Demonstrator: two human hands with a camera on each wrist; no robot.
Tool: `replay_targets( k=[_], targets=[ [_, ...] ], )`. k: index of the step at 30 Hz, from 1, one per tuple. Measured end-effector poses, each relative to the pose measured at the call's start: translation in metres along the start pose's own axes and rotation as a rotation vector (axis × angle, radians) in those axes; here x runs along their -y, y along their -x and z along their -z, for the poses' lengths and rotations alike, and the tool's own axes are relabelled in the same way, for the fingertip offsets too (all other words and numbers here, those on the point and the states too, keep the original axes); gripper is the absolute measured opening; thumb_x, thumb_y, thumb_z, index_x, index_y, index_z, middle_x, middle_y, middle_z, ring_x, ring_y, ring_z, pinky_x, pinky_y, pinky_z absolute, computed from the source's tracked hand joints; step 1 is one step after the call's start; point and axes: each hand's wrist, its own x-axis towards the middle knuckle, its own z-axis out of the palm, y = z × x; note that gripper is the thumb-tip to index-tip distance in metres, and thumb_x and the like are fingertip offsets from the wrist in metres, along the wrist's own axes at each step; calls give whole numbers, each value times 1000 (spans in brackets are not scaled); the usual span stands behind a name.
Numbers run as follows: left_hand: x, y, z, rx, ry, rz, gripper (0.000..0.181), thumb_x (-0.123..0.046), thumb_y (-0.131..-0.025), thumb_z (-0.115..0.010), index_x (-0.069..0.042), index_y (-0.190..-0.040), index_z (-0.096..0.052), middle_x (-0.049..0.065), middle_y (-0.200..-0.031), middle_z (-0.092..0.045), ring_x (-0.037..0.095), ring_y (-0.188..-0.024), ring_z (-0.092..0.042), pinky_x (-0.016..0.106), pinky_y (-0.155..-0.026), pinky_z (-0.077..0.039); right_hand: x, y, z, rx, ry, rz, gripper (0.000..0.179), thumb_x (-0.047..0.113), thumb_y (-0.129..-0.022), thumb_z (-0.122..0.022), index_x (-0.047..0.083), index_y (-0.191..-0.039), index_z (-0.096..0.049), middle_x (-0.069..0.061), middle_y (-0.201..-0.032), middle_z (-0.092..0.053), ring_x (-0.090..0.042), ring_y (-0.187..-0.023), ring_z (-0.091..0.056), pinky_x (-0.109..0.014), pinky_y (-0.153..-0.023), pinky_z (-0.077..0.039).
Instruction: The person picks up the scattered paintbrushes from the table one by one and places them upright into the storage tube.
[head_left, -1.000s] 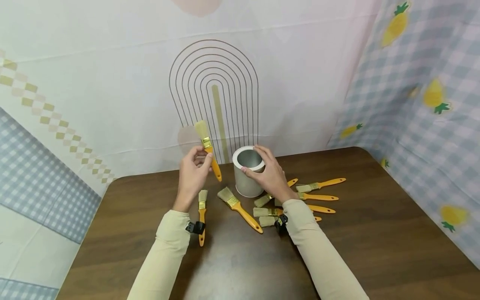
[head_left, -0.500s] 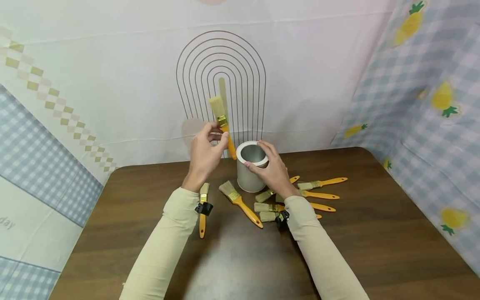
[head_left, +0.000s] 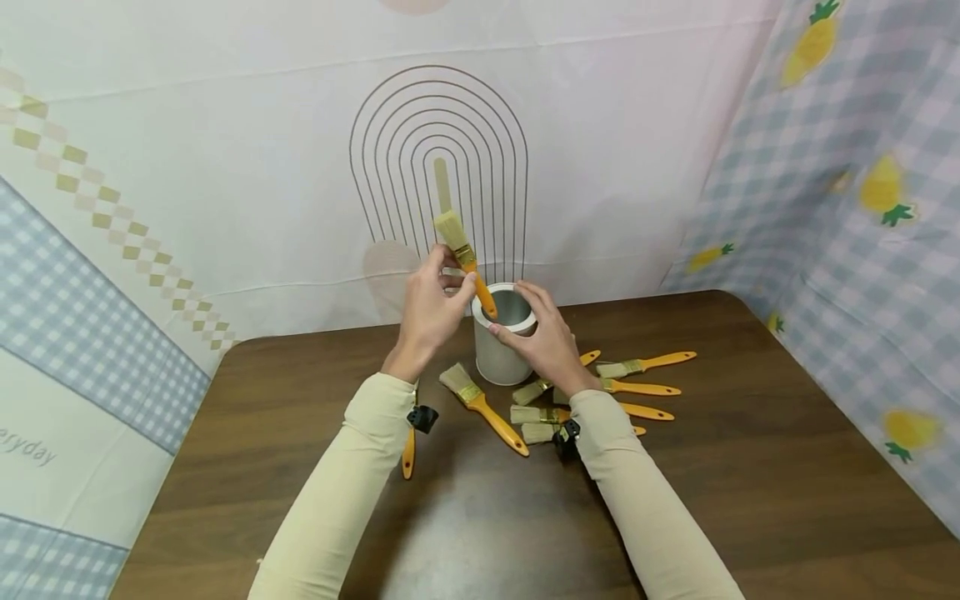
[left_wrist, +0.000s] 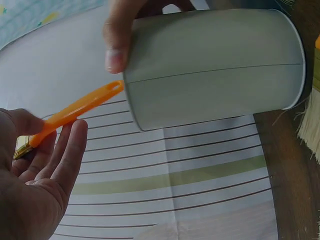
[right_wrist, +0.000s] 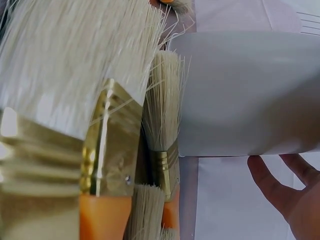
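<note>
My left hand pinches a paintbrush by its orange handle, bristles up and leaning left. The handle's lower end is right at the mouth of a grey can with a white rim. In the left wrist view, the orange handle meets the edge of the can. My right hand grips the can near its rim, thumb at the front and fingers on the far right side. In the right wrist view, fingers of the right hand lie along the can's wall.
On the brown table, one paintbrush lies in front of the can. Another paintbrush is partly hidden under the left wrist. Several more brushes lie to the right, partly covered by the right arm. A patterned cloth hangs behind.
The left hand has carried the paintbrush rightward, bringing its handle end from beside the can to over its mouth. The right hand keeps holding the can in place.
</note>
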Motion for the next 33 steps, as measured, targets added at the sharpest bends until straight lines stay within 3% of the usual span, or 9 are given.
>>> replay_targets(
  k=[7, 11, 20, 24, 33],
  targets=[
    [0, -6, -5, 63, 90, -4, 21, -11, -109, -58, 5, -121, -59, 21, -111, -67, 34, -95, -77, 32, -72, -63, -2, 0, 1, 1, -2, 7, 85, 60, -91, -76, 25, -162, -44, 6, -168, -34, -31, -130, -55, -58, -95, -53],
    [-1, -10, -9, 104, 97, -4, 22, -13, -109, -58, 6, -118, -61, 23, -114, -68, 36, -99, -76, 34, -74, -64, -2, 0, 2, -3, -14, 9, 84, 59, -91, -76, 25, -161, -44, 6, -167, -34, -31, -134, -54, -60, -97, -52],
    [1, -17, -13, 153, -24, -39, 20, -13, -105, -66, 3, -117, -65, 18, -112, -70, 30, -96, -76, 30, -76, -63, -1, 0, 0, 14, -7, 1, 86, 62, -91, -75, 24, -162, -43, 7, -168, -33, -31, -140, -50, -64, -102, -49],
    [8, -18, -14, 166, -82, -54, 21, -12, -104, -68, 2, -120, -65, 17, -112, -71, 30, -98, -76, 35, -79, -63, 0, 0, -1, 15, -11, 0, 87, 61, -91, -76, 23, -162, -43, 6, -168, -33, -32, -138, -51, -63, -99, -50],
    [22, -15, -17, 180, -75, -13, 29, -5, -98, -74, 0, -125, -65, 17, -113, -70, 33, -99, -76, 40, -80, -64, 1, 1, 0, 10, -7, 1, 86, 62, -92, -74, 24, -162, -42, 5, -168, -33, -32, -140, -49, -64, -98, -51]
  ],
)
